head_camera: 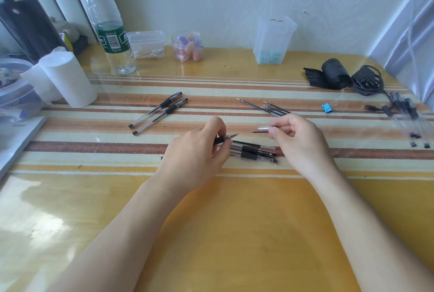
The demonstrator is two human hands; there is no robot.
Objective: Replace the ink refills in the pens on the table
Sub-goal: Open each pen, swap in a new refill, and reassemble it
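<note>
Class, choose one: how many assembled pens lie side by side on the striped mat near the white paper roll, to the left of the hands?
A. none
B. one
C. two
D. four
C: two assembled pens lie parallel to each other, just right of the white paper roll.

Only "Office" is legible, on the grey booklet (21,136).

We locate two pens (162,115) left of centre on the surface (234,233) | loose refills (273,109) right of centre, behind the pen cluster (256,154) | binder clip (327,107) right of refills | bottle (110,33) rear left.
</note>
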